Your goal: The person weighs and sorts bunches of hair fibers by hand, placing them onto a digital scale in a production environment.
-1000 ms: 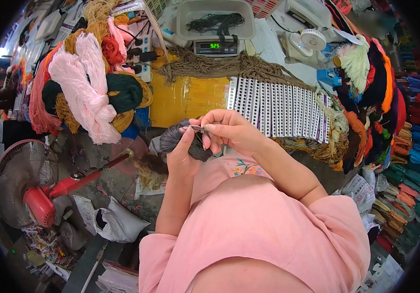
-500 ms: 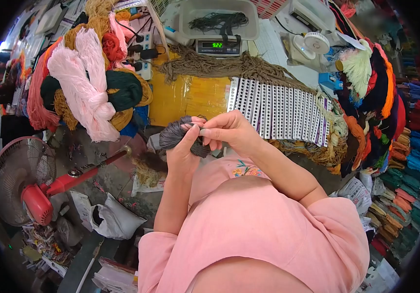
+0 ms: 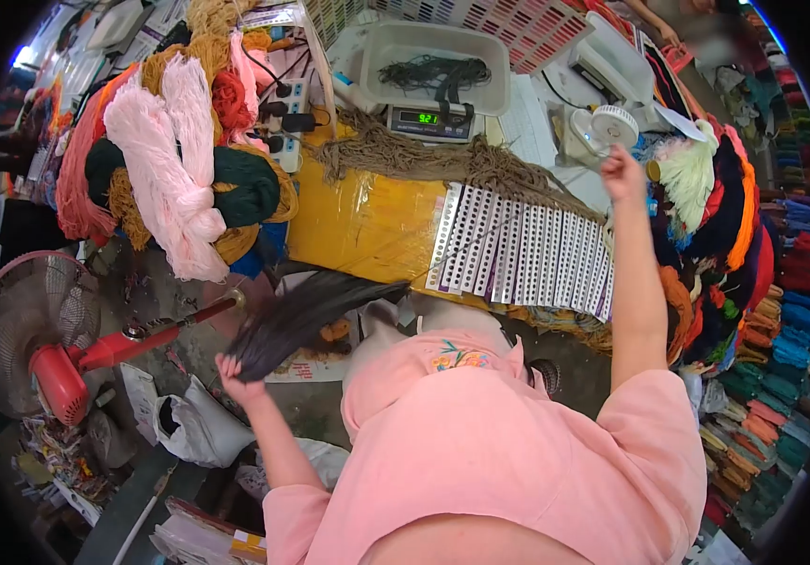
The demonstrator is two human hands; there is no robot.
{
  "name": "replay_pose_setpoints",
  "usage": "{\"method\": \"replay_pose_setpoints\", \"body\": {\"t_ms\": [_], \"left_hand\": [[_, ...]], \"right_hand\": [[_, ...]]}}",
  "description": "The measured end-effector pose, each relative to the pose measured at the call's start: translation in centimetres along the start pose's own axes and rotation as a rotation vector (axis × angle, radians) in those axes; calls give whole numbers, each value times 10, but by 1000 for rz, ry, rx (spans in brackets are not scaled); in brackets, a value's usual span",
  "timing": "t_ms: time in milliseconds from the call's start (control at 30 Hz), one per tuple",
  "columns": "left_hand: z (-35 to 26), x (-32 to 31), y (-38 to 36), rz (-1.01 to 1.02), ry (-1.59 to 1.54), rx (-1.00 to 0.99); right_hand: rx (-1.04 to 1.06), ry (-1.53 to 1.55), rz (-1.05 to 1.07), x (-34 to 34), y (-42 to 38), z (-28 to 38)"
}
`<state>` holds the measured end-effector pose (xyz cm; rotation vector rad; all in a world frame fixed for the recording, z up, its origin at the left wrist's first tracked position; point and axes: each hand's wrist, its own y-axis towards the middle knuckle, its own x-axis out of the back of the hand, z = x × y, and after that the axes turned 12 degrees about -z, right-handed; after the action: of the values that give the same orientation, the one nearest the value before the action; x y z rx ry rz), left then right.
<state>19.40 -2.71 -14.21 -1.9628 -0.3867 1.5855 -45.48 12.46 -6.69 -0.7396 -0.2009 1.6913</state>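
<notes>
My left hand (image 3: 238, 379) is out to the left, closed around one end of a dark grey yarn skein (image 3: 306, 315). The skein stretches to the right over the front edge of the table, its far part blurred. My right hand (image 3: 622, 174) is raised at the right, close to a small white fan (image 3: 612, 127), with its fingers pinched together. A thin dark strand seems to run from the skein across the punched white cards (image 3: 523, 245) toward this hand. Its end at the fingers is too fine to make out.
A scale (image 3: 430, 121) reading 9.21 carries a plastic tub (image 3: 509, 89) with dark yarn. Brown yarn (image 3: 452, 160) lies behind the cards. Pink skeins (image 3: 165, 160) hang at the left, above a red fan (image 3: 56, 381). Coloured yarn is stacked at the right. Another person's hand shows at the top right.
My hands were together at the bundled grey yarn. They have spread far apart, the left going left with the skein, now drawn out long, the right going up and right. The scale reading went from 9.22 to 9.21.
</notes>
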Motion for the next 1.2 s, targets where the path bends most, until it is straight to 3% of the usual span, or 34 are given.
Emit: {"method": "replay_pose_setpoints", "body": {"t_ms": [33, 100, 167, 233, 300, 400, 433, 467, 600, 633, 667, 733, 767, 833, 1033, 1067, 1100, 1133, 1200], "left_hand": [[-29, 34, 3, 33, -17, 74], [-37, 46, -16, -168, 185, -50], [-19, 50, -23, -246, 325, 11], [4, 63, -23, -169, 416, 118], [17, 74, -22, -150, 475, 149], [33, 54, -31, -105, 487, 141], [37, 38, -37, -66, 508, 137], [37, 26, -42, -64, 517, 142], [35, 0, -56, -30, 594, 108], [37, -2, -59, -40, 616, 98], [37, -1, -61, -41, 648, 106], [44, 3, -63, -67, 743, 118], [52, -2, -65, -63, 725, 128], [62, 2, -65, -26, 789, 117], [99, -43, -54, 230, 870, 119], [106, -52, -52, 284, 846, 136], [113, -60, -50, 318, 799, 166], [117, -65, -48, 349, 749, 193], [120, -69, -45, 370, 633, 283]], "right_hand": [[51, -32, 14, -4, -1, 11], [130, -237, 98, -25, -18, 19], [-11, -590, 247, -56, -49, -3], [-125, -637, 401, -94, -75, -17], [-89, -480, 591, -138, -86, -4], [100, -367, 944, -207, -111, 51], [282, -360, 901, -224, -116, 70], [285, -364, 909, -231, -122, 69], [189, 66, 992, -224, 70, 252], [159, 172, 1010, -236, 60, 246], [212, 278, 882, -230, 48, 241], [166, 214, 951, -232, 41, 226], [336, 129, 672, -239, 50, 214], [215, -348, 687, -249, 46, 174], [712, -1005, 577, -247, 3, -14], [799, -1101, 576, -234, 14, -40], [1183, -1309, 585, -217, 25, -68], [1264, -1346, 597, -195, 36, -100], [1037, -1893, 729, -162, 31, -133]]}}
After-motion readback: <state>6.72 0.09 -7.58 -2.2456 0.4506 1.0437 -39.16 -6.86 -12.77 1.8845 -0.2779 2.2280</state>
